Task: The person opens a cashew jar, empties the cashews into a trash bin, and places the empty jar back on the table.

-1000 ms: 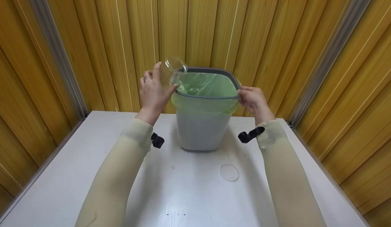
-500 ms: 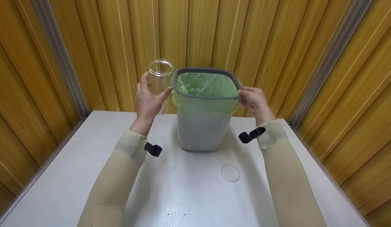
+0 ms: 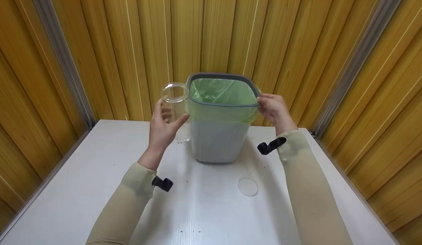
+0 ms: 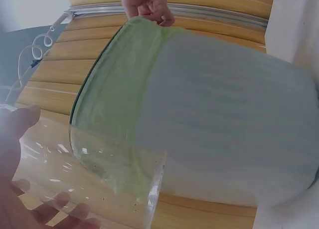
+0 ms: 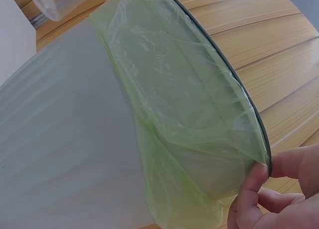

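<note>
My left hand (image 3: pixel 162 131) grips a clear, see-through jar (image 3: pixel 176 107) around its side, thumb on the right and fingers behind. The jar is upright with its open mouth at the top, just left of the bin. In the left wrist view the jar (image 4: pixel 94 164) shows nothing inside. My right hand (image 3: pixel 274 106) pinches the right rim of a white trash bin (image 3: pixel 219 139). A thin green trash bag (image 3: pixel 228 91) lines the bin and folds over the outside under a dark grey rim. In the right wrist view, thumb and fingers hold the rim and bag (image 5: pixel 184 89) together.
A clear round disc (image 3: pixel 247 187) lies flat on the white table (image 3: pixel 211 211), in front of the bin to the right. Wood-look panels (image 3: pixel 217 37) stand close behind the bin and along both sides, joined by grey metal posts.
My left hand has tipped the jar from leaning over the bin's left rim to upright, then lowered it beside the bin. The right hand stays on the rim.
</note>
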The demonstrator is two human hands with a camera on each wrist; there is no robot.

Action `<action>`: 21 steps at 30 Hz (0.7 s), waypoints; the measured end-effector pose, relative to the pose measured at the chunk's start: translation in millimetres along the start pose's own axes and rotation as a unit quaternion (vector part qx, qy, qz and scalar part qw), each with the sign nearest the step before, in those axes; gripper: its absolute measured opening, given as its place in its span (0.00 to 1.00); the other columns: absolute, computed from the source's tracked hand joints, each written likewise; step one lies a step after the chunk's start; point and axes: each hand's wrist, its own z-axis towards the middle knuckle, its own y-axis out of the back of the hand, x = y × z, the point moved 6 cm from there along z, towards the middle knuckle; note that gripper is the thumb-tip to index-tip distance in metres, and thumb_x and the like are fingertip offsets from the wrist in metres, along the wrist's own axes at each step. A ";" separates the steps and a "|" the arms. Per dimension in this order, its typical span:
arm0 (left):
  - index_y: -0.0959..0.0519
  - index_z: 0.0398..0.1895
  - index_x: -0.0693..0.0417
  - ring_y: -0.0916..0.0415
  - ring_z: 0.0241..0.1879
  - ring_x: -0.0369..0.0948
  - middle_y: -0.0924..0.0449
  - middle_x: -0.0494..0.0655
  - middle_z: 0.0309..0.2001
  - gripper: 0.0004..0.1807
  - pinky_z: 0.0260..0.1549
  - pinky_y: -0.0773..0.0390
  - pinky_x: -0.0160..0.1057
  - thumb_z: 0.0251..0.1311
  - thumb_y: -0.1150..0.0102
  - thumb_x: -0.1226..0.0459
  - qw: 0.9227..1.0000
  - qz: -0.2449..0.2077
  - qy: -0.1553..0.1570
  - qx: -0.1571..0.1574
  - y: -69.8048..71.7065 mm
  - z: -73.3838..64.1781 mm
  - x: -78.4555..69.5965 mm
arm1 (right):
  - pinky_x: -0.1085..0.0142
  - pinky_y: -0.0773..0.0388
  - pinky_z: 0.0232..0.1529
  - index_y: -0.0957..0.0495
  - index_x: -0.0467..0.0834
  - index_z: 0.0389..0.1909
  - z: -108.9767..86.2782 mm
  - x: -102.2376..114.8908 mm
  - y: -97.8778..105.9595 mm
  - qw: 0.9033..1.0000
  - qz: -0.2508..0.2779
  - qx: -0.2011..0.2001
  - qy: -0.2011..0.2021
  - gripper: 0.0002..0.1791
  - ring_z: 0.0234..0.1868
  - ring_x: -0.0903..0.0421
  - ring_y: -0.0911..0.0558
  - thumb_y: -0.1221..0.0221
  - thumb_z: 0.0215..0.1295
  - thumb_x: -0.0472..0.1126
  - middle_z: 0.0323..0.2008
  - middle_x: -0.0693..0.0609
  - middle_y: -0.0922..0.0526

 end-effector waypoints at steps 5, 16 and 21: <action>0.40 0.78 0.48 0.25 0.60 0.55 0.27 0.56 0.61 0.49 0.59 0.24 0.57 0.56 0.24 0.53 0.999 -0.014 0.003 0.037 -11.2 -19.8 8.8 | 0.77 0.24 0.36 0.38 0.32 0.76 -0.4 0.7 1.1 1.000 -0.010 -0.003 -0.003 0.28 0.34 0.64 0.23 0.50 0.78 0.31 0.31 0.58 0.20; 0.38 0.75 0.42 0.23 0.60 0.52 0.25 0.52 0.59 0.47 0.59 0.22 0.58 0.54 0.22 0.52 0.989 -0.014 0.033 0.140 -45.9 -67.4 32.1 | 0.76 0.25 0.36 0.37 0.32 0.75 1.8 0.7 3.7 1.000 -0.020 -0.013 -0.003 0.27 0.34 0.64 0.24 0.51 0.78 0.31 0.30 0.58 0.20; 0.36 0.73 0.42 0.23 0.60 0.51 0.25 0.52 0.59 0.46 0.60 0.22 0.59 0.53 0.21 0.53 0.980 -0.025 0.040 0.195 -58.5 -91.7 44.5 | 0.77 0.25 0.36 0.39 0.31 0.76 3.0 0.1 2.5 1.000 -0.014 -0.006 0.000 0.28 0.33 0.65 0.24 0.52 0.78 0.31 0.29 0.58 0.21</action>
